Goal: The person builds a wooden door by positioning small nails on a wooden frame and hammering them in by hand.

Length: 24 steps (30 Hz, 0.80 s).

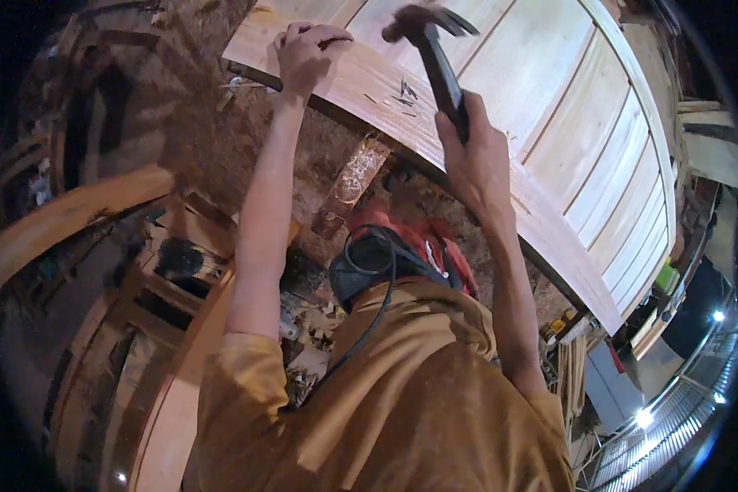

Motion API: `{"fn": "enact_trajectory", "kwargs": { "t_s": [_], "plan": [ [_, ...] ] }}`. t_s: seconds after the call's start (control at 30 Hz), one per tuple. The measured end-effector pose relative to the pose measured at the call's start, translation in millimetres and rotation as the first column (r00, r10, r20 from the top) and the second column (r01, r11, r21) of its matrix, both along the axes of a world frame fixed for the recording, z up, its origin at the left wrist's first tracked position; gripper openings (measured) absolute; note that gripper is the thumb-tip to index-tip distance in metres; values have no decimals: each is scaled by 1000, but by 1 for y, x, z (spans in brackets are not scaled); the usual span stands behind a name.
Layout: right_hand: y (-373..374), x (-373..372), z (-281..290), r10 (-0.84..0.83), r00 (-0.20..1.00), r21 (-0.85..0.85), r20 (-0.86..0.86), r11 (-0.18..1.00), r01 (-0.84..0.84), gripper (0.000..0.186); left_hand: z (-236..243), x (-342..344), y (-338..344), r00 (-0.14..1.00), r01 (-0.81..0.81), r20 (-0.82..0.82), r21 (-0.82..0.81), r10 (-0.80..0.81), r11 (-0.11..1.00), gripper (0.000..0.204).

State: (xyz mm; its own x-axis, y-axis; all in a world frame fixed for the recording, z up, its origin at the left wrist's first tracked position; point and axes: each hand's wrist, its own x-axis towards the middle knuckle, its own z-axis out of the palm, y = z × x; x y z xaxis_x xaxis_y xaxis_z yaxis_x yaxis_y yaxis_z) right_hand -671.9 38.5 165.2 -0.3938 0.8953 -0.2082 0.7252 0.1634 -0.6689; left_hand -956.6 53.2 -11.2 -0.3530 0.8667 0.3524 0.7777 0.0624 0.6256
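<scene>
A pale wooden panel of several boards, framed by rails, fills the upper right. On its near rail, my left hand rests with fingers curled together; what is between the fingertips is too small to make out. My right hand grips the dark handle of a claw hammer, whose head is raised over the panel, to the right of my left hand. Several loose nails lie on the rail between my two hands.
Under the panel's near edge are a wooden block and debris on the floor. Curved timbers stand at the left. A cable runs across my clothing. Stacked strips and a white board are at lower right.
</scene>
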Motion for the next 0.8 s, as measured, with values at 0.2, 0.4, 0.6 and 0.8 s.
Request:
{"fn": "enact_trajectory", "kwargs": {
  "t_s": [0.2,0.4,0.6,0.8],
  "plan": [
    [15,-51,-20,126,988,80,84,988,-133,30,-6,-7,-2,994,-27,-111,-21,25,999,16],
    [17,-63,-40,138,975,4,171,990,-141,29,-15,-9,1,989,-23,-144,-24,19,999,15],
    [15,-69,-61,159,977,90,143,981,-173,29,-6,-6,-1,999,-45,3,277,46,960,19],
    [-8,-60,-30,56,998,176,-9,983,-54,30,-13,-12,-3,965,-219,198,239,174,946,60]
  ]
}}
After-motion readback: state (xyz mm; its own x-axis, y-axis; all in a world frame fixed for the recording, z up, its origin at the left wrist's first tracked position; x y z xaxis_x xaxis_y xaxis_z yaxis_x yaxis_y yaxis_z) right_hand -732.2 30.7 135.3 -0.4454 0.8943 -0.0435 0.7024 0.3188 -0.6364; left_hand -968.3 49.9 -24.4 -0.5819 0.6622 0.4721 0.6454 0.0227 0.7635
